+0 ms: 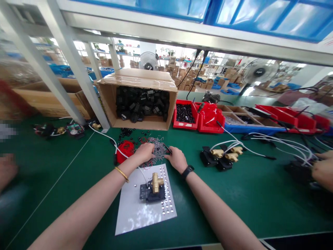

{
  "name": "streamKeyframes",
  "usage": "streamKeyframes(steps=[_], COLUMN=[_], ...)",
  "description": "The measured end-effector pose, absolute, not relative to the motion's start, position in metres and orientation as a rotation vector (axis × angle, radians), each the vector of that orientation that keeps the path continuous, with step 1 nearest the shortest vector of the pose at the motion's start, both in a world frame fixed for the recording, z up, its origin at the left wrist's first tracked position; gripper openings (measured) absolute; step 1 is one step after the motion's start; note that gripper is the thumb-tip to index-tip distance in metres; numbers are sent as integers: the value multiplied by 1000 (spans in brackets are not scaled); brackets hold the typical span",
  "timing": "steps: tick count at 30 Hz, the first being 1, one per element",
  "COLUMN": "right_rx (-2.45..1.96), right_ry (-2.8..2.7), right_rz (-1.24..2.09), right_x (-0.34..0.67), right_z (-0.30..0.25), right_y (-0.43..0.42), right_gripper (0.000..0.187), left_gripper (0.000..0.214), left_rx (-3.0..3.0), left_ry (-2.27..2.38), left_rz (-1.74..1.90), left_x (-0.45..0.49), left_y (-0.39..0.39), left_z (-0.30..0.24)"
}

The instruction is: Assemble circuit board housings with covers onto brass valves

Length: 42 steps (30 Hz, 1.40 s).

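Picking from the pin pile (157, 148), likely: left hand (144, 152) curled over it, right hand (177, 159) at its edge; can't tell either grip's state. Next calls for pinching one pin cleanly.

You can read no writing here. The cardboard box (137, 80) just beyond your left hand (144, 152), the red bins (183, 125) past your right hand (177, 158) and the white sheet (135, 211) beneath your wrists show no legible print.
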State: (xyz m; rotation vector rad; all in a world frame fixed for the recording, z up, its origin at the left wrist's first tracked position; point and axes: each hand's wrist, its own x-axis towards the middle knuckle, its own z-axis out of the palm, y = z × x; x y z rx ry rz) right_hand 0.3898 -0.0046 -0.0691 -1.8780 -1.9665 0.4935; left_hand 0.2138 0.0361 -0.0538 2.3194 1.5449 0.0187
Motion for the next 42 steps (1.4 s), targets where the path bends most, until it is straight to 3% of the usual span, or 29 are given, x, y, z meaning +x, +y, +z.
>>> streamKeyframes(steps=[8, 13, 17, 20, 24, 27, 31, 34, 39, 42], right_rx=[-1929, -1890, -1814, -1739, -1520, -1327, -1366, -1391, -1444, -1389], right_ry=[-2203, -2253, -2211, -2129, -1985, -1658, -1306, -1310, -1720, -1974], right_rz=[529, 524, 518, 543, 820, 1233, 1380, 1344, 1166, 955], right_x=[393, 398, 400, 402, 400, 395, 390, 388, 386, 386], right_z=[-77, -78, -77, -70, -61, -63, -71, -73, -64, -64], right_y=[2, -2, -6, -15, -42, -62, -74, -76, -79, -84], right_gripper=[3, 1, 3, 6, 9, 15, 25, 25, 2, 12], left_gripper=[20, 15, 5, 18, 33, 34, 23, 15, 11, 17], left_rx=[2322, 2280, 2216, 2046, 1172, 799, 931, 1169, 1579, 1961], left_ry=[1531, 1533, 1598, 1683, 1514, 1407, 1297, 1278, 1193, 1121], left_rz=[-112, 26, 399, 756, 1290, 1198, 1000, 825, 753, 773], left_x=[212, 214, 201, 178, 151, 151, 169, 175, 165, 159], left_y=[32, 31, 22, -8, -69, -97, -95, -86, -82, -82], left_z=[-63, -59, -32, -15, -32, -63, -81, -78, -73, -76])
